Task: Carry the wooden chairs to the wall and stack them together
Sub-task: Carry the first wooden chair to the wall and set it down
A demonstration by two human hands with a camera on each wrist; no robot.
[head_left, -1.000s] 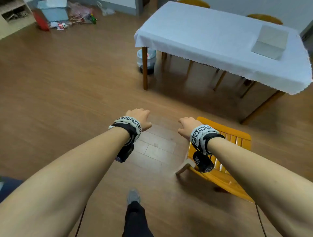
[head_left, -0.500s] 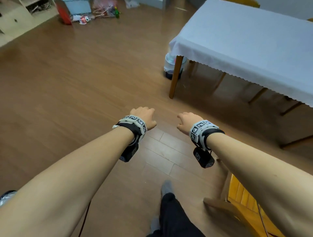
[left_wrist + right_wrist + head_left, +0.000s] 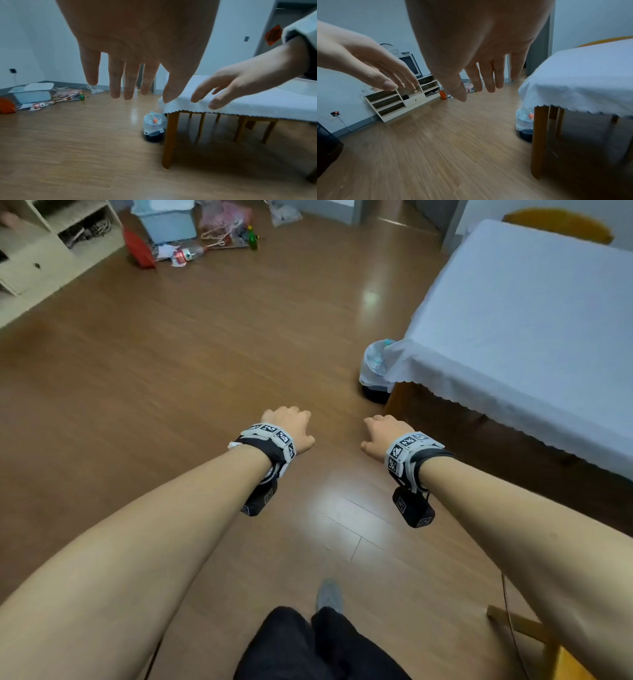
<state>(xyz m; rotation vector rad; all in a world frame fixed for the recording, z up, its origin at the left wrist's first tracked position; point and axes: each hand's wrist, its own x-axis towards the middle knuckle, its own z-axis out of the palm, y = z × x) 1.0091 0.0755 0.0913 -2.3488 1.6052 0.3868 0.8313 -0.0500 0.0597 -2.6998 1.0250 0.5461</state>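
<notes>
Since a second ago we have turned left: the yellow wooden chair [image 3: 568,659] has slid from mid-frame to the bottom right corner, behind our right arm, and the worktop [image 3: 534,313] now fills the right side. Left hand [image 3: 289,428] and right hand [image 3: 385,436] both float over the floor [image 3: 171,371], fingers straight and relaxed, holding nothing. A second chair's [image 3: 558,225] curved back shows beyond the far edge of the worktop; more chair legs [image 3: 240,128] stand under the cloth, hard to count.

Risks, our read:
- Chair at our right hip is out of sight; stepping back or swinging right could clip its leg.
- Bin [image 3: 375,374] sits just beside the near-left worktop leg [image 3: 169,139]; a carried chair could knock it.
- Scalloped cloth edge hangs low and could snag on a chair pulled out.

Room: wide bare floor to the left and ahead. Far wall has a shelf unit [image 3: 41,251], a box [image 3: 168,220] and loose clutter [image 3: 205,248], so stacking needs a free stretch beside them.
</notes>
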